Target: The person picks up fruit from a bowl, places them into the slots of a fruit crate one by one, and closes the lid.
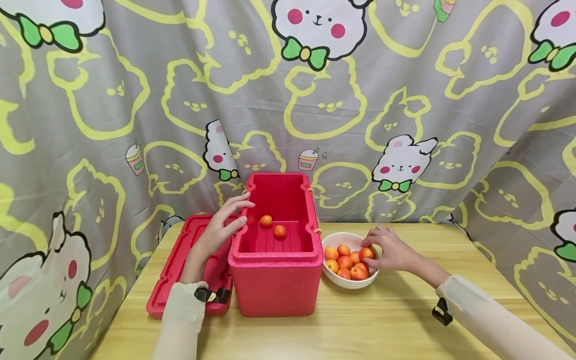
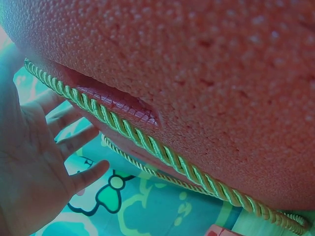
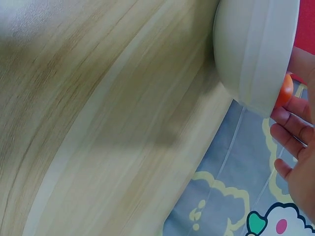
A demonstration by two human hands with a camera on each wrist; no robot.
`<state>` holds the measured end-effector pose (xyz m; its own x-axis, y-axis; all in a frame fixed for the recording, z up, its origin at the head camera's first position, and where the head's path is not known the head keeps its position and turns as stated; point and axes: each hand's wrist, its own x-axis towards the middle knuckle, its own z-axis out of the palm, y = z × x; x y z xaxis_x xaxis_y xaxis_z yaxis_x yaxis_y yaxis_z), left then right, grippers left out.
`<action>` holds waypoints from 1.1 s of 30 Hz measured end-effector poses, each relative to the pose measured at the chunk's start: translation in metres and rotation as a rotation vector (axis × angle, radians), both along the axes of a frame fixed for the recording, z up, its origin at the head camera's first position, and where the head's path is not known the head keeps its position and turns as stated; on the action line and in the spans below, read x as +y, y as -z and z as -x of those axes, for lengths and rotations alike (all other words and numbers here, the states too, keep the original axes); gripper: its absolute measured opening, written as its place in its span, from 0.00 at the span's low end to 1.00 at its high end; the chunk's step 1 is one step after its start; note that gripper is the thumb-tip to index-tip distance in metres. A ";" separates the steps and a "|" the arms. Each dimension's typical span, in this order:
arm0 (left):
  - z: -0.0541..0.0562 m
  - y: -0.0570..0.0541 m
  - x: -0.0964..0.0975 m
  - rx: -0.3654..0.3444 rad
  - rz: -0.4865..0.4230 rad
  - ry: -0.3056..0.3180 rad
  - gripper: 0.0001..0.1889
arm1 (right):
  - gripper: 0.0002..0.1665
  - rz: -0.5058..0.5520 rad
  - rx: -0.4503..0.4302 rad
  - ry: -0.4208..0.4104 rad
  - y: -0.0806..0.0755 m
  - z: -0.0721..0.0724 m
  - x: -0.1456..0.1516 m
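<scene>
A red foam box (image 1: 275, 287) stands with its top off, and two small orange-red fruits (image 1: 280, 232) lie on its floor. My left hand (image 1: 222, 225) is at the box's left rim with fingers extended; in the left wrist view those fingers show beyond a twisted yellow cord (image 2: 142, 142) along the box wall. To the right of the box is a white bowl (image 1: 348, 284) holding several more fruits (image 1: 345, 263). With thumb and fingertips around one fruit (image 1: 366, 253), my right hand (image 1: 390, 250) is at the bowl's right side; its fingers partly hide that fruit (image 3: 285, 91) in the right wrist view.
A red lid (image 1: 168, 280) lies on the wooden table (image 1: 382, 320), left of the box and partly under my left forearm. Behind the table hangs a grey curtain (image 1: 265, 115) with cartoon prints.
</scene>
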<state>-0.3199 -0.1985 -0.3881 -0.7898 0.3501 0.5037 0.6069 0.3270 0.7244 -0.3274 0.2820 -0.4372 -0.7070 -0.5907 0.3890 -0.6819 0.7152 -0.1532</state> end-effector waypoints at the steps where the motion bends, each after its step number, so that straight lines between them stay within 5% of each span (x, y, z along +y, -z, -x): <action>1: 0.000 0.000 0.000 0.000 0.000 0.000 0.24 | 0.15 0.002 0.005 0.001 0.000 0.000 -0.001; 11: -0.003 -0.001 0.000 -0.011 -0.003 0.002 0.24 | 0.16 0.055 0.110 -0.026 0.002 0.004 -0.012; 17: -0.003 -0.002 0.001 -0.012 -0.010 0.005 0.24 | 0.18 0.172 0.202 -0.045 -0.001 0.010 -0.022; 26: -0.003 -0.003 0.001 -0.007 -0.009 0.007 0.24 | 0.19 0.359 0.347 -0.063 -0.026 0.018 -0.038; 33: -0.003 -0.003 0.001 -0.005 0.000 0.002 0.24 | 0.20 0.440 0.376 -0.036 -0.051 0.019 -0.053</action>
